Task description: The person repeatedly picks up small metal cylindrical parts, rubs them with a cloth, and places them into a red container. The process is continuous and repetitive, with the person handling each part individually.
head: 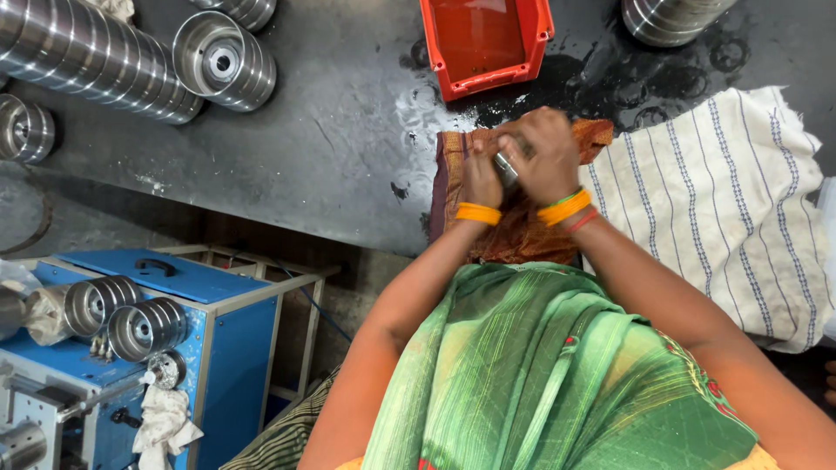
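Both my hands meet over an orange-brown cloth point(522, 235) at the near edge of a dark wet worktable point(331, 148). My right hand point(544, 155) is closed over a small shiny metal part point(505, 168), most of it hidden by my fingers. My left hand point(481, 170) presses a fold of the cloth against that part. Orange bangles ring both wrists.
An empty red plastic bin point(485, 42) stands just beyond my hands. A white striped cloth point(740, 209) lies to the right. Stacks of grooved metal pulleys point(104, 52) fill the table's far left and another point(670, 17) the far right. A blue machine point(148, 339) with pulleys stands lower left.
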